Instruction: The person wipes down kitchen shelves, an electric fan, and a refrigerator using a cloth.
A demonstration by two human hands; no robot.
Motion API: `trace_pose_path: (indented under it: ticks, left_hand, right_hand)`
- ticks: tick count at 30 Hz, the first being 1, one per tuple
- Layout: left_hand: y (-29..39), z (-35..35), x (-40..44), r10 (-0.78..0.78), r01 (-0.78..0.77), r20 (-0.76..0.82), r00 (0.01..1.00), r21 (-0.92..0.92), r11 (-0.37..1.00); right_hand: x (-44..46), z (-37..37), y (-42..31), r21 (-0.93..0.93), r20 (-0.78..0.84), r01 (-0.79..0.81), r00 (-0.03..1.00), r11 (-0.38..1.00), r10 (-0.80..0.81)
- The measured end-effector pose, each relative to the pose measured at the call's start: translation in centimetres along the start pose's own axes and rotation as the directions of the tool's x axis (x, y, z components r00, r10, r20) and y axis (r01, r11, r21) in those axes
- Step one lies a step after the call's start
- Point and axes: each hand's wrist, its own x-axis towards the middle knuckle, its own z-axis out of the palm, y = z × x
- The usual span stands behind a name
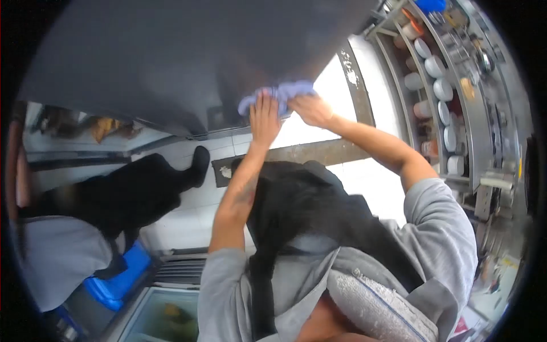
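Observation:
A lavender cloth (295, 89) lies bunched against the lower edge of a large dark grey panel (165, 62). My left hand (264, 118) rests on the cloth's near side, fingers stretched out flat and pointing up the panel. Just to its right, my right hand (311, 109) is closed on the other end of the cloth, its fingertips partly hidden in the folds. Both forearms reach forward over the black apron (307, 194).
On the right stands a metal shelf unit (476, 131) with several white containers (443, 89). At left is another person (68, 251) in dark trousers, near a blue lid (122, 276). Below sits an open glass-topped bin (151, 310). White floor tiles (188, 219) show between.

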Motion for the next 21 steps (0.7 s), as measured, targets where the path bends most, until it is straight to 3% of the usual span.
trace_pose_path:
  ticks: [1, 2, 3, 5, 6, 8, 9, 10, 11, 13, 14, 16, 18, 20, 21]
  left_hand:
    - [1.2, -2.9, 5.3, 0.090, -0.086, -0.055, 0.994, 0.069, 0.994]
    - [2.7, -6.4, 11.9, 0.186, -0.169, -0.117, 0.976, 0.141, 0.975]
    - [5.0, -11.4, 18.8, 0.175, -0.168, -0.040, 0.984, 0.131, 0.977]
    - [9.9, -20.1, 31.3, 0.317, -0.267, -0.173, 0.933, 0.259, 0.928]
    - [11.1, -22.8, 36.1, 0.423, -0.285, -0.212, 0.881, 0.475, 0.832]
    - [12.5, -25.6, 46.1, 0.717, -0.494, -0.414, 0.561, 0.527, 0.691]
    - [12.3, -25.9, 47.8, 0.796, -0.583, -0.456, 0.398, 0.544, 0.603]
    - [12.1, -26.2, 49.4, 0.848, -0.643, -0.481, 0.222, 0.582, 0.499]
    - [12.1, -28.2, 47.1, 0.862, -0.695, -0.233, 0.450, 0.514, 0.502]
    - [13.0, -28.4, 43.4, 0.762, -0.691, -0.025, 0.647, 0.401, 0.601]
    - [13.5, -27.0, 40.9, 0.709, -0.650, -0.088, 0.699, 0.333, 0.683]
    - [10.8, -23.4, 35.9, 0.648, -0.624, 0.074, 0.758, 0.370, 0.689]
    - [9.9, -20.3, 31.3, 0.594, -0.706, 0.394, 0.701, 0.275, 0.652]
    - [9.5, -15.2, 28.1, 0.582, -0.750, 0.652, 0.485, -0.033, 0.661]
    - [9.8, -12.9, 25.9, 0.589, -0.875, 0.731, 0.344, 0.022, 0.483]
  right_hand:
    - [0.8, -5.4, -0.9, -0.080, -0.098, -0.111, 0.990, 0.991, 0.103]
    - [2.5, -10.3, -0.8, -0.225, -0.314, -0.158, 0.946, 0.961, 0.082]
    - [4.7, -15.6, -0.5, -0.247, -0.435, -0.247, 0.892, 0.937, 0.120]
    - [8.9, -25.4, -0.5, -0.130, -0.743, -0.396, 0.646, 0.909, 0.175]
    - [10.2, -26.8, 0.6, -0.016, -0.781, -0.335, 0.593, 0.942, 0.198]
    - [13.6, -31.5, 1.3, 0.203, -0.934, -0.194, 0.257, 0.960, 0.250]
    - [14.8, -32.7, 0.6, 0.183, -0.975, -0.149, 0.096, 0.972, 0.198]
    - [14.6, -33.7, -0.1, 0.156, -0.985, -0.173, 0.048, 0.973, 0.166]
    - [13.9, -33.2, -1.4, 0.297, -0.933, -0.174, 0.159, 0.939, 0.324]
    - [14.3, -31.2, -2.7, 0.380, -0.917, -0.219, 0.042, 0.899, 0.397]
    - [14.2, -29.3, -3.4, 0.452, -0.890, -0.231, -0.048, 0.861, 0.454]
    - [13.6, -22.4, -4.4, 0.474, -0.854, -0.322, 0.060, 0.820, 0.517]
    - [12.5, -14.5, -5.6, 0.650, -0.724, -0.297, 0.039, 0.700, 0.689]
    - [11.3, -5.5, -7.3, 0.725, -0.635, -0.345, 0.000, 0.596, 0.772]
    - [10.9, -3.8, -7.7, 0.726, -0.633, -0.355, -0.013, 0.589, 0.774]
